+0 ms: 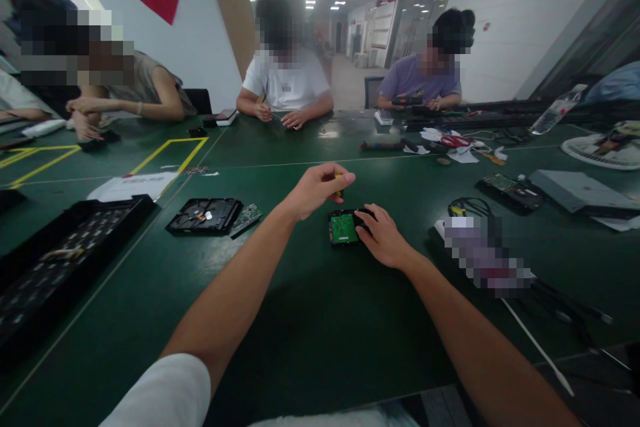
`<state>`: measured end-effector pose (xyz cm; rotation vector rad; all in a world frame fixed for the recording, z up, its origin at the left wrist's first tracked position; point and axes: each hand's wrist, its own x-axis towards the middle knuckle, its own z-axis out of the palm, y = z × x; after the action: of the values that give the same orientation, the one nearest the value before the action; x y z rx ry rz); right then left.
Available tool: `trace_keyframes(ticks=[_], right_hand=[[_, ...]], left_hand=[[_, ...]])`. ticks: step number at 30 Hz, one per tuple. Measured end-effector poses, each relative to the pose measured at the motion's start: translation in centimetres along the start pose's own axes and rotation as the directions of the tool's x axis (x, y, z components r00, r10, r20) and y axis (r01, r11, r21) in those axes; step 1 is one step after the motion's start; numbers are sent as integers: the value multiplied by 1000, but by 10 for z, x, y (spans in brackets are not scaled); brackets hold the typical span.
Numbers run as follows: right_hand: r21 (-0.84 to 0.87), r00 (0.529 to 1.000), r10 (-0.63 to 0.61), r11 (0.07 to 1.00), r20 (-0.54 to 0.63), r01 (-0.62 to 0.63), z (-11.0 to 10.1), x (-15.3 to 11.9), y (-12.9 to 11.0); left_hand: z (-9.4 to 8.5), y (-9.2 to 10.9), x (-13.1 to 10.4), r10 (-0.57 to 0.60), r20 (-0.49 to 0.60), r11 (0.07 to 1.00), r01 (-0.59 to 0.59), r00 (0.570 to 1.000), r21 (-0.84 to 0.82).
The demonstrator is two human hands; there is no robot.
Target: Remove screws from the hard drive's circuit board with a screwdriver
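A hard drive (343, 228) with a green circuit board facing up lies flat on the dark green table in front of me. My right hand (384, 235) grips its right side, thumb and fingers on the edge and top. Above the drive's far edge, my left hand (320, 191) is closed around a small screwdriver (340, 192). Only a bit of its yellow handle shows beneath the fingers; its tip is too small to make out. To the left rests another drive (205, 215), black side up, beside a loose circuit board (247, 216).
At left stands a long black tray (75, 267) with small parts. On the right lie a phone-like device (483, 257), cables (565, 300), another drive (510, 191) and a grey metal box (583, 193). Several people sit across the table; a bottle (557, 110) is at far right.
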<state>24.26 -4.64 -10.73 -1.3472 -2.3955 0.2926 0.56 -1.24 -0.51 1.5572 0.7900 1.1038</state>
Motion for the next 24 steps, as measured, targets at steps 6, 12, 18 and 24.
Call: trace_keyframes(ticks=[6, 12, 18, 24], right_hand=[[0, 1000, 4, 1000, 1, -4, -1, -1, -2], [0, 999, -20, 1000, -31, 20, 2, -1, 2], [-10, 1000, -19, 1000, -24, 19, 3, 0, 3], [-18, 999, -18, 1000, -28, 18, 2, 0, 1]], left_hand=[[-1, 2, -2, 15, 19, 999, -16, 1000, 48], [0, 2, -2, -30, 17, 999, 30, 999, -33], [-2, 1, -1, -18, 6, 1000, 17, 1000, 11], [-2, 2, 0, -8, -33, 1000, 8, 999, 9]])
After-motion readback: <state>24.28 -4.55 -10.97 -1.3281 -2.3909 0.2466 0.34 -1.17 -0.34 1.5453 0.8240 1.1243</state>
